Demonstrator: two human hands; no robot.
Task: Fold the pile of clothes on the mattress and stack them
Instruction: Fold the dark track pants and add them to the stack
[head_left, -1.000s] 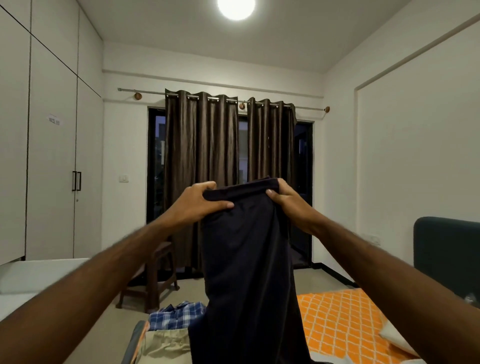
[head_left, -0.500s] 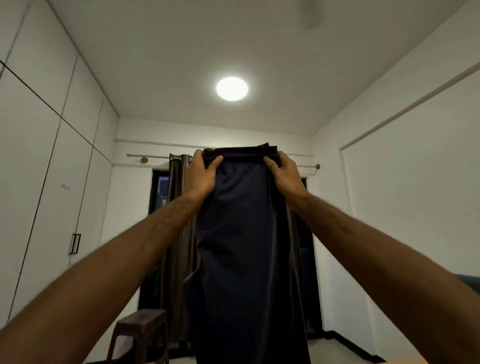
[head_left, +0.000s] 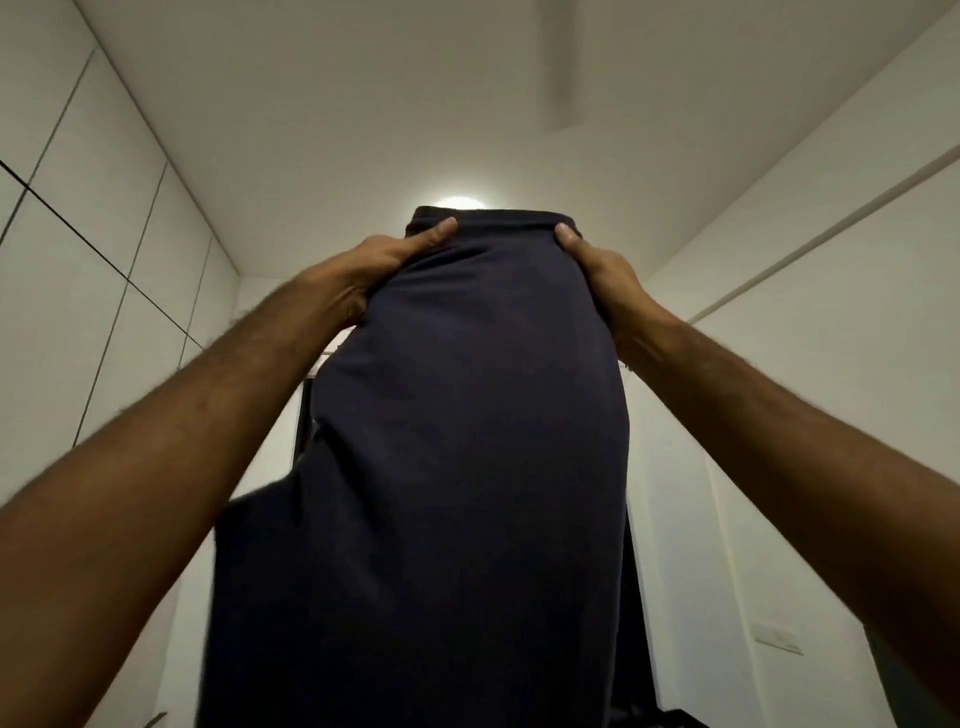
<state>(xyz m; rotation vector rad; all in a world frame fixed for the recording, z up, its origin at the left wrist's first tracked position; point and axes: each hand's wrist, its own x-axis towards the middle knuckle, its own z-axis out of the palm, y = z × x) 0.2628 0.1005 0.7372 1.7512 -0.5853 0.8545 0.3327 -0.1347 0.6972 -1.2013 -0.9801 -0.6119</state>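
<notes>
Held high before the ceiling light (head_left: 457, 201) — dark garment (head_left: 457, 441), gripped at its top corners by left hand (head_left: 374, 270) and right hand (head_left: 597, 270), fingers curled round the band.

White ceiling (head_left: 363, 104), glowing lamp (head_left: 457, 201), wardrobe panels (head_left: 78, 249) left.

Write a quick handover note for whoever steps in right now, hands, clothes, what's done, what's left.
Left hand grips the left side of the dark trousers at the waistband; right hand grips the right side.
The trousers hang full length, raised overhead toward the ceiling light.
Mattress and the clothes pile are out of view.
Done: this garment is picked up and held out.
Left: fold it, stack it, then likely the rest of the pile.
</notes>
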